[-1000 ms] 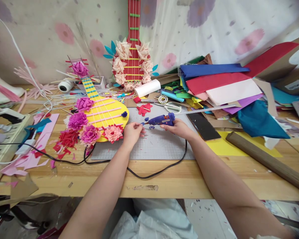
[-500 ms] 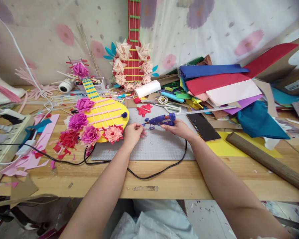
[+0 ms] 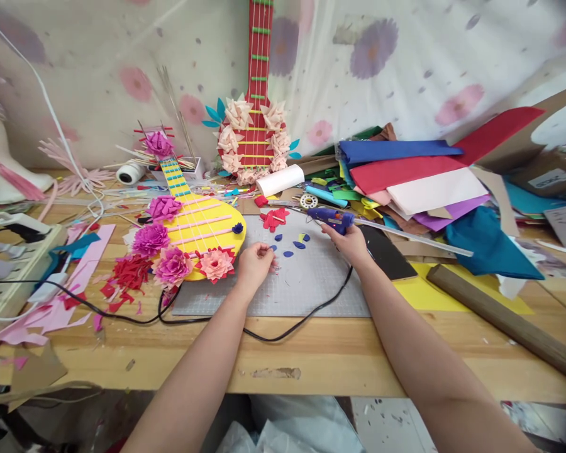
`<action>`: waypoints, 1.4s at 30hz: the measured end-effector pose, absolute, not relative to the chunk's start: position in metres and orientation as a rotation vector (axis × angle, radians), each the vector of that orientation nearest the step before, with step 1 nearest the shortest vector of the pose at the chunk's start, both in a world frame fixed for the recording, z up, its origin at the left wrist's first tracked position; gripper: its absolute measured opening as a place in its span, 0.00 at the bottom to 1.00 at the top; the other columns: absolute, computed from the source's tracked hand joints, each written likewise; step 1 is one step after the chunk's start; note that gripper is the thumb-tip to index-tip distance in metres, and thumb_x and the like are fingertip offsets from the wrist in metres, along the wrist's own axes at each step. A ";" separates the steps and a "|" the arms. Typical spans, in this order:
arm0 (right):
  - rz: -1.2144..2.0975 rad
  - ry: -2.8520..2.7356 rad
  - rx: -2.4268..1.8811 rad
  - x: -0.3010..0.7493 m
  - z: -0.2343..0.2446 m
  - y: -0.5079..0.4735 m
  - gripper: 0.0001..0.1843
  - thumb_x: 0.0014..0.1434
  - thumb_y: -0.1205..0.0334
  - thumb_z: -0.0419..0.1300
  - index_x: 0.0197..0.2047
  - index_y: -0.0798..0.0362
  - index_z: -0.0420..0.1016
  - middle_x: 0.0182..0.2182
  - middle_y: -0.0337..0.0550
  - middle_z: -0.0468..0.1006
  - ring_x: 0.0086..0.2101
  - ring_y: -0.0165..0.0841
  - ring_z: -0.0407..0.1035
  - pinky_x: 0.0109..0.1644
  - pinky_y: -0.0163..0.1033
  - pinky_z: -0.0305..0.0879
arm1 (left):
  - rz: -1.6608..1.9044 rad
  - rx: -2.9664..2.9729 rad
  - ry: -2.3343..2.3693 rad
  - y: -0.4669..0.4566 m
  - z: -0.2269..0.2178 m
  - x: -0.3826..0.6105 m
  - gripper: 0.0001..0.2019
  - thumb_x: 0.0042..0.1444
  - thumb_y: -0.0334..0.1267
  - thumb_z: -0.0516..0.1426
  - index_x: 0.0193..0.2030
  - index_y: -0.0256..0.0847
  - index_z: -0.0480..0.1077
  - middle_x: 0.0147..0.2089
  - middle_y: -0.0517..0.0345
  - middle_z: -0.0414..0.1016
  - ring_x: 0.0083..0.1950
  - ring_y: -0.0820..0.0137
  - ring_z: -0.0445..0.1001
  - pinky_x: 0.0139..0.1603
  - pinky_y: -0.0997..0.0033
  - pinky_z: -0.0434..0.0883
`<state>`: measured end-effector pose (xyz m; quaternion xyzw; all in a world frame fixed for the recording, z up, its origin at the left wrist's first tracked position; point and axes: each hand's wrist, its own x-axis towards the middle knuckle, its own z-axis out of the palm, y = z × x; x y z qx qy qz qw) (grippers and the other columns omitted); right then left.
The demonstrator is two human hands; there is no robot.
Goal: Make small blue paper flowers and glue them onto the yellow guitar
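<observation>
My right hand (image 3: 348,244) is wrapped round the handle of a blue hot glue gun (image 3: 337,218), its nozzle pointing left above the mat. A long clear glue stick (image 3: 417,238) sticks out from its back. My left hand (image 3: 255,269) is closed in a pinch, with a small blue paper petal (image 3: 273,248) at its fingertips. Several loose blue petals (image 3: 288,254) lie on the grey cutting mat (image 3: 311,289) between my hands. Left of them is a yellow paper-craft lute (image 3: 207,217) with pink flowers and a small dark blue flower (image 3: 237,228) at its right edge.
A red lute (image 3: 255,135) with cream flowers stands at the back. Coloured paper sheets (image 3: 400,154) pile up at the right, near a dark phone (image 3: 387,251) and brown roll (image 3: 500,318). A black cord (image 3: 302,330) loops along the front; a power strip (image 3: 23,277) stands left.
The glue gun in my right hand has moved right and slightly up, away from my left fingers, uncovering the blue petals on the mat. My left hand stays pinched. The view has shifted slightly.
</observation>
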<state>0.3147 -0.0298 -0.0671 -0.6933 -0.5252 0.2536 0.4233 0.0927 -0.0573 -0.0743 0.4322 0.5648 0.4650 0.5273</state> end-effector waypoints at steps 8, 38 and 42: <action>0.308 -1.639 -1.925 0.317 -0.076 -0.024 0.28 0.47 0.36 0.57 0.35 0.54 0.71 0.29 0.47 0.74 0.31 0.37 0.67 0.33 0.39 0.59 | 1.087 1.363 1.409 -0.062 -0.078 0.090 0.01 0.47 0.33 0.55 0.29 0.40 0.66 0.22 0.65 0.67 0.22 0.75 0.70 0.23 0.77 0.68; 0.227 -2.210 -1.343 0.232 -0.055 -0.070 0.06 0.53 0.70 0.52 0.35 0.52 0.65 0.34 0.46 0.75 0.40 0.39 0.66 0.45 0.44 0.61 | 0.822 2.068 1.646 -0.070 -0.071 0.094 0.05 0.52 0.32 0.53 0.35 0.41 0.69 0.35 0.55 0.74 0.36 0.68 0.72 0.38 0.70 0.65; 0.513 -1.846 -1.316 0.232 -0.064 -0.066 0.05 0.51 0.67 0.54 0.33 0.50 0.64 0.33 0.42 0.74 0.37 0.35 0.68 0.44 0.43 0.63 | 1.137 1.871 1.555 -0.069 -0.074 0.095 0.11 0.47 0.29 0.55 0.40 0.41 0.66 0.40 0.57 0.73 0.30 0.75 0.69 0.37 0.71 0.67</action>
